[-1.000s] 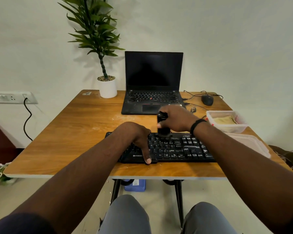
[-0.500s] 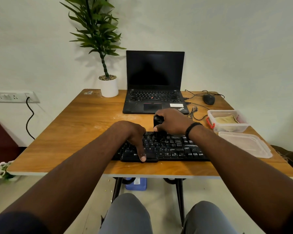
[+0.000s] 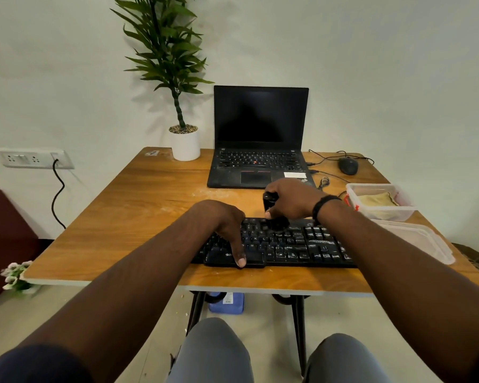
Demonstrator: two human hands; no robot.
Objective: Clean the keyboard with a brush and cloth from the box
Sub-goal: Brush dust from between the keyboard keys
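I'm seeing right hand [image 3: 291,199] fingers curling round black brush [image 3: 271,208], bristles touching keyboard [image 3: 296,244] top rows, left hand [image 3: 223,225] fingers lying straight, pressing keyboard's left half, thumb at front edge, open box [image 3: 382,201] holding cloth [image 3: 378,200] sitting right, lid [image 3: 418,241] beside it, laptop [image 3: 259,139] standing behind, mouse [image 3: 348,165] far right.

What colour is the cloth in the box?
Pale yellowish tan, lying in the clear box as the cloth; the head view shows it.
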